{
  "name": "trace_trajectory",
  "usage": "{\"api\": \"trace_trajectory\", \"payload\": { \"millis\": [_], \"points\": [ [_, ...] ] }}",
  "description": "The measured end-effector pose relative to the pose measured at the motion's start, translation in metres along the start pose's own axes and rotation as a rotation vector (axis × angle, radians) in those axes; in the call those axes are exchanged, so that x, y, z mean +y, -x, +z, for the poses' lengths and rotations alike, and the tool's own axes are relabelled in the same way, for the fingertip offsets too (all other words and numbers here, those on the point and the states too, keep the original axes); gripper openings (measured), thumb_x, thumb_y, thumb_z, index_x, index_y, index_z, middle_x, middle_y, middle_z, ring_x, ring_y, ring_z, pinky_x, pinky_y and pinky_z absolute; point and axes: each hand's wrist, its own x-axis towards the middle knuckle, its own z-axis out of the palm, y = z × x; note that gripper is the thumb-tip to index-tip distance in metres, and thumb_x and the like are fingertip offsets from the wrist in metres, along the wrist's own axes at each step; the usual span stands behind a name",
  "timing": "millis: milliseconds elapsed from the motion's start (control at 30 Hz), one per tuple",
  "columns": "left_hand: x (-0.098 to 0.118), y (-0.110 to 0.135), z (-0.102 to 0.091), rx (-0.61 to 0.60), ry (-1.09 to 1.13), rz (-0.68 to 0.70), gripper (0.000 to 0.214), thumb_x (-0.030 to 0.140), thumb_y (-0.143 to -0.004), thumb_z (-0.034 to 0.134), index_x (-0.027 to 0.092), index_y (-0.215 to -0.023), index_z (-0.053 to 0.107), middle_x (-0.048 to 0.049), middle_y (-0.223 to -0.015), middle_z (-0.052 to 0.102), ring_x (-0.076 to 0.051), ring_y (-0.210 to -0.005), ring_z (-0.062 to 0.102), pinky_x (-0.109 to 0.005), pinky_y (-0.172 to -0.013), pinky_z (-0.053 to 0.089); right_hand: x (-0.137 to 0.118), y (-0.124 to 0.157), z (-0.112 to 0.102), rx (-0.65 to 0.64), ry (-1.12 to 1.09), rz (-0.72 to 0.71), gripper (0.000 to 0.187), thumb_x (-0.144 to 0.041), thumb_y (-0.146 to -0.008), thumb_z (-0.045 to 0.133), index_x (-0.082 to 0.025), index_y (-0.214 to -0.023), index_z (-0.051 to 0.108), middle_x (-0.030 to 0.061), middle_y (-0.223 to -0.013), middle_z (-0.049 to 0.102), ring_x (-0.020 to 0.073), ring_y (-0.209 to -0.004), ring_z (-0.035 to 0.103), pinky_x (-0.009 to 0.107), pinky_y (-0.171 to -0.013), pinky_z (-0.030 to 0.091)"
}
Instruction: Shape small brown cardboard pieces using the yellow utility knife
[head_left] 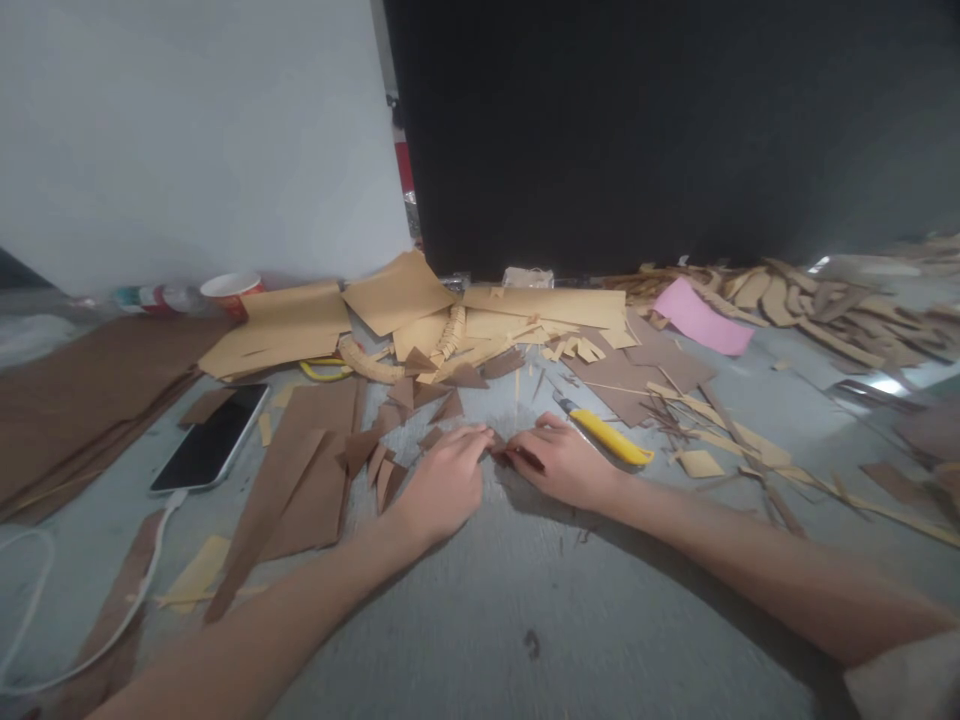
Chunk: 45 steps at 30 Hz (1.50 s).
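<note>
Near the middle of the table my left hand (448,482) and my right hand (561,460) meet, fingertips almost touching. Between them shows a small brown paper piece (498,441), pinched by the fingers of both hands; its full shape is partly hidden. Just beyond the right hand lies a yellow utility knife (611,434), its blade end pointing away to the left. Several brown triangular paper pieces (448,406) are scattered beyond and left of my left hand. Folded brown sheets (311,500) rest further left.
A phone (211,440) with a white cable (159,545) lies at left, near stacked brown sheets (90,390). Tan sheets (285,325) and a paper cup (231,292) stand behind. A pink sheet (701,315), offcuts (701,463) and curved strips (795,300) cover the right side.
</note>
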Motion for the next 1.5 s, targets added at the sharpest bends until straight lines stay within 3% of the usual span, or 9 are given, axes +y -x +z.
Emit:
{"api": "trace_trajectory", "payload": {
  "millis": [300,533,667,867,967,1200,1500],
  "points": [
    [0.0,0.001,0.003,-0.024,-0.143,0.199,0.039,0.001,-0.095,0.042,0.008,-0.119,0.073,-0.0171,-0.131,0.074,-0.027,-0.135,0.063,-0.046,-0.118,0.052,-0.011,-0.004,-0.008,-0.006,-0.218,0.356,0.016,-0.022,-0.1,0.066,-0.02,-0.084,0.065,-0.003,-0.066,0.067,0.0143,-0.06,0.057,0.032,-0.078,0.041],
    [0.009,0.006,0.004,-0.106,-0.247,0.235,0.05,0.003,-0.093,0.042,0.003,-0.139,0.062,-0.0209,-0.14,0.068,-0.03,-0.14,0.059,-0.049,-0.12,0.049,-0.016,-0.006,-0.01,-0.009,-0.274,0.452,0.02,-0.023,-0.099,0.067,-0.021,-0.08,0.064,-0.0046,-0.065,0.066,0.0137,-0.061,0.058,0.035,-0.084,0.039],
    [0.012,0.008,0.006,-0.132,-0.298,0.256,0.053,0.002,-0.09,0.044,0.001,-0.14,0.06,-0.0229,-0.145,0.064,-0.032,-0.143,0.056,-0.05,-0.121,0.047,-0.016,-0.005,-0.009,-0.004,-0.262,0.456,0.019,-0.024,-0.099,0.069,-0.021,-0.08,0.064,-0.0056,-0.063,0.064,0.0135,-0.06,0.057,0.035,-0.082,0.038],
    [0.012,0.011,0.009,-0.102,-0.375,0.258,0.052,0.003,-0.089,0.046,0.0,-0.139,0.061,-0.027,-0.145,0.064,-0.034,-0.144,0.056,-0.05,-0.117,0.049,-0.014,-0.002,-0.006,0.018,-0.177,0.394,0.012,-0.022,-0.097,0.072,-0.02,-0.088,0.064,-0.0033,-0.071,0.068,0.0152,-0.065,0.058,0.035,-0.08,0.038],
    [0.013,0.012,0.01,-0.104,-0.394,0.27,0.053,0.002,-0.088,0.046,-0.001,-0.138,0.062,-0.0283,-0.145,0.063,-0.034,-0.144,0.055,-0.05,-0.118,0.048,-0.014,0.0,-0.007,0.025,-0.078,0.294,0.007,-0.021,-0.1,0.07,-0.019,-0.094,0.068,0.0003,-0.082,0.074,0.0165,-0.074,0.062,0.036,-0.083,0.037],
    [0.015,0.01,0.008,-0.105,-0.432,0.295,0.057,0.0,-0.084,0.044,-0.007,-0.138,0.061,-0.0305,-0.142,0.064,-0.037,-0.138,0.061,-0.051,-0.114,0.052,-0.011,0.006,-0.009,0.033,0.084,0.017,0.029,-0.022,-0.107,0.06,-0.017,-0.082,0.072,0.0025,-0.073,0.069,0.0166,-0.07,0.061,0.037,-0.081,0.035],
    [0.016,0.008,0.006,-0.09,-0.337,0.261,0.054,0.0,-0.089,0.041,-0.003,-0.14,0.059,-0.027,-0.14,0.067,-0.033,-0.141,0.059,-0.049,-0.118,0.05,0.013,0.005,-0.018,-0.057,-0.032,-0.163,0.032,-0.022,-0.111,0.052,-0.018,-0.089,0.075,0.0012,-0.072,0.069,0.0154,-0.069,0.06,0.035,-0.08,0.04]
  ]
}}
